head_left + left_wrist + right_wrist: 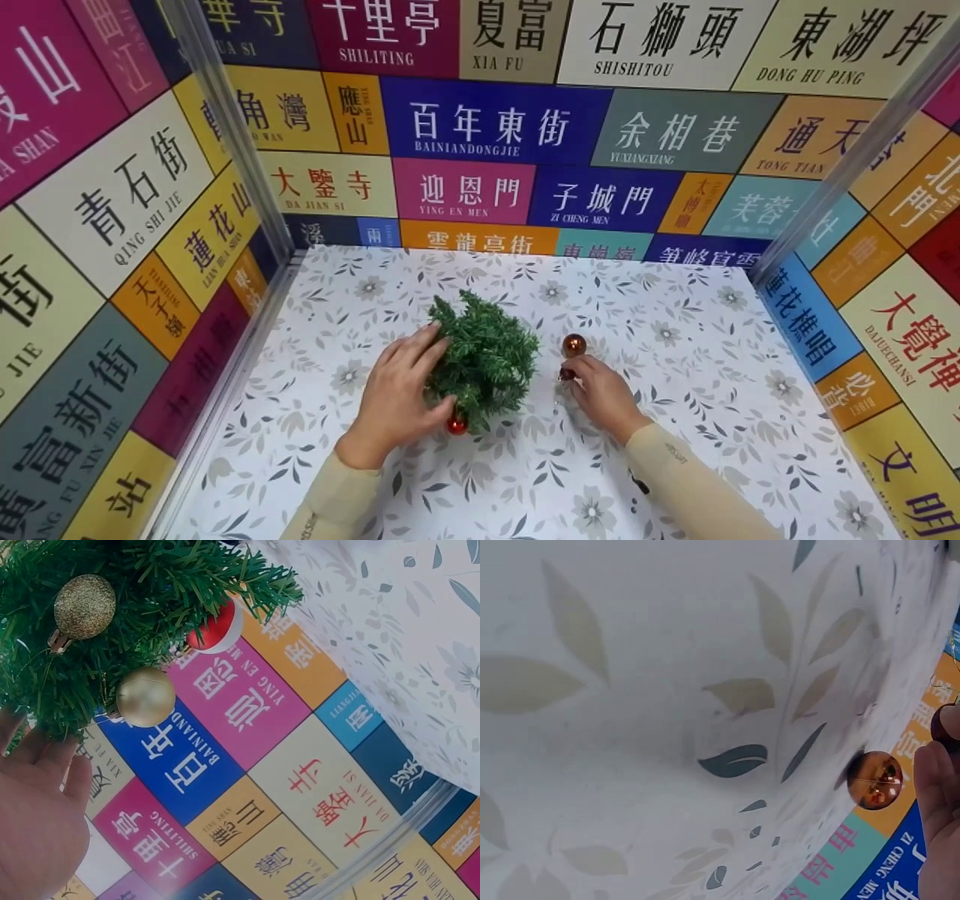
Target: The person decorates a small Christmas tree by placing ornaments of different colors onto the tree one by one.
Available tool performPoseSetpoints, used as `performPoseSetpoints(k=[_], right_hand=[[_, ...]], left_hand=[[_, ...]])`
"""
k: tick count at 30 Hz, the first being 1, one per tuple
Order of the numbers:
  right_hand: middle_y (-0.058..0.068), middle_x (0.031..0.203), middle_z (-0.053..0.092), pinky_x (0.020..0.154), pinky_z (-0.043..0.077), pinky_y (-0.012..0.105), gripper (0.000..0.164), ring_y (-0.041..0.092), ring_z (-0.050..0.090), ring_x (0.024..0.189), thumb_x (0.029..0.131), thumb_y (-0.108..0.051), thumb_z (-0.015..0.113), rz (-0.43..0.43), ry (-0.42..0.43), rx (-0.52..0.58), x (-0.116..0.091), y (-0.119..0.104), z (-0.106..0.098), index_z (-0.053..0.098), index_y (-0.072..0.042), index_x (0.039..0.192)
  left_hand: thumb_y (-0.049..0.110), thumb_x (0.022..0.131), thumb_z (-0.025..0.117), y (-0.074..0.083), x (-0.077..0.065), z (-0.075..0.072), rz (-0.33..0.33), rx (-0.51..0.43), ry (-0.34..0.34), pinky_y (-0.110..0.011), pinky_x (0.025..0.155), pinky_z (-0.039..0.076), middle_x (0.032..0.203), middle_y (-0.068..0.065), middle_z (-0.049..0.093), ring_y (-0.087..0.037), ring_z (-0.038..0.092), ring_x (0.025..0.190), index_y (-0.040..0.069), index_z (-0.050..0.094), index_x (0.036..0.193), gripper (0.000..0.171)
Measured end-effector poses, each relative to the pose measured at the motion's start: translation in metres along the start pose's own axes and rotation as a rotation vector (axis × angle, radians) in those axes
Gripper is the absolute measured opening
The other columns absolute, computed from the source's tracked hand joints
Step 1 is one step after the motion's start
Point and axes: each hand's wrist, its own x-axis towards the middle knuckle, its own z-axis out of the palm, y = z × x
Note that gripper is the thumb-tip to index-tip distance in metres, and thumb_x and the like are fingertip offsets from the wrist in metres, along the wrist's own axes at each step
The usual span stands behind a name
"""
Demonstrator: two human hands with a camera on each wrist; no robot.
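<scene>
**Watching a tiny tree get its baubles: easy on that right-hand pinch**

OK so from where I'm standing (12 o'clock = far wall, tree = middle of the clock): the tree (487, 360) sits on the bench (660, 480), with the left hand (397, 390) at 8 o'clock, its fingers long and relaxed against the needles, thumb apart. Over at 3 to 4 o'clock the right hand (604, 394) pinches a dark bauble (567, 373) between thumb and fingers, and a copper bauble (574, 345) rests on the bench just past those fingertips.

Looks like the step is picking up that dark bauble. My two cents: pinch up near the thread (953, 645) so the loop stays free, lift clear so you don't nudge the copper bauble and send it rolling, and have the left hand only steady the tree. There's a red bauble (457, 425) at 7 o'clock, right by that thumb, so mind it.

The left wrist view beats the head one here: it shows a glitter bauble (85, 606), a gold bauble (146, 697) at its 5 o'clock, and a red-and-white ornament (219, 626) partly behind needles. Left fingertips vanish into the green there, so can't tell if they grip a twig. Only the right wrist view gives you the thread clearly.
</scene>
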Motion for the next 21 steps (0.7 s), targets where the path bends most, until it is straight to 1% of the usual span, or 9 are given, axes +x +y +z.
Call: performPoseSetpoints(k=[4, 11, 18, 21], right_hand=[[-0.001, 0.105, 0.064, 0.076, 0.057, 0.035, 0.031, 0.018, 0.066, 0.092, 0.083, -0.003, 0.078, -0.027, 0.027, 0.035, -0.003, -0.011, -0.008, 0.07, -0.011, 0.112], [-0.001, 0.104, 0.064, 0.069, 0.057, 0.028, 0.029, 0.012, 0.065, 0.089, 0.084, -0.005, 0.077, -0.107, 0.061, 0.113, -0.006, -0.037, -0.025, 0.069, -0.011, 0.111], [-0.004, 0.106, 0.064, 0.066, 0.058, 0.035, 0.028, 0.01, 0.064, 0.09, 0.086, -0.008, 0.077, -0.127, 0.087, 0.2, -0.013, -0.061, -0.039, 0.068, -0.012, 0.112], [-0.004, 0.107, 0.064, 0.065, 0.058, 0.035, 0.029, 0.01, 0.064, 0.091, 0.086, -0.008, 0.076, -0.132, 0.103, 0.239, -0.015, -0.07, -0.045, 0.068, -0.012, 0.113]], left_hand=[[0.041, 0.075, 0.077, -0.001, -0.001, 0.0, 0.012, 0.004, 0.014, -0.047, 0.112, 0.031, 0.153, -0.012, 0.042, -0.027, 0.04, 0.139, 0.009, 0.053, 0.144, 0.079], [0.041, 0.076, 0.076, 0.0, -0.001, 0.0, 0.021, 0.01, 0.035, -0.046, 0.112, 0.031, 0.153, -0.013, 0.043, -0.027, 0.041, 0.138, 0.008, 0.053, 0.143, 0.078], [0.041, 0.074, 0.077, 0.002, 0.0, 0.002, 0.027, 0.015, 0.062, -0.049, 0.109, 0.035, 0.151, -0.014, 0.045, -0.027, 0.042, 0.137, 0.007, 0.054, 0.142, 0.079], [0.04, 0.074, 0.077, 0.003, -0.001, 0.003, 0.03, 0.011, 0.074, -0.048, 0.11, 0.034, 0.15, -0.014, 0.046, -0.027, 0.043, 0.137, 0.007, 0.055, 0.141, 0.079]])
